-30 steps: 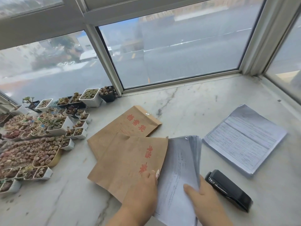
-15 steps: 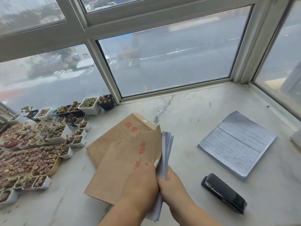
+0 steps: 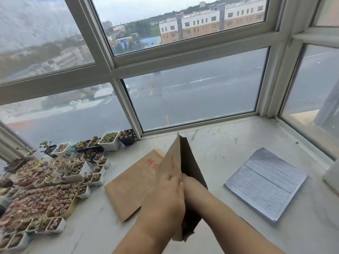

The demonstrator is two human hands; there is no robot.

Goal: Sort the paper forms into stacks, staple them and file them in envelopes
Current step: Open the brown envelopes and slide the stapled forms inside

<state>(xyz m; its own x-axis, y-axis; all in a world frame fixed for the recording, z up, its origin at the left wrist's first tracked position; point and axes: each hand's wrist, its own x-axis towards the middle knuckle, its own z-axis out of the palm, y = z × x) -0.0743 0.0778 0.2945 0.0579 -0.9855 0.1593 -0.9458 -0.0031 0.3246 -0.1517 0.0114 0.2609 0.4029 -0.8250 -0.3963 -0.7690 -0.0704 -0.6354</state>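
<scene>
On the marble sill (image 3: 229, 143), left to right: we pass trays of succulents (image 3: 45, 189), then a brown envelope (image 3: 132, 187) lying flat. At centre we hold a second envelope (image 3: 172, 162) upright on edge. Our left hand (image 3: 165, 197) grips its near face, and our right hand (image 3: 192, 187) is thrust into its open mouth, so we cannot tell how those fingers lie. No papers show at the mouth, so we judge this batch is filed or nearly so. Farther right a stack of forms (image 3: 266, 182) waits on the sill, well apart, so that batch and the flat envelope remain for us.
</scene>
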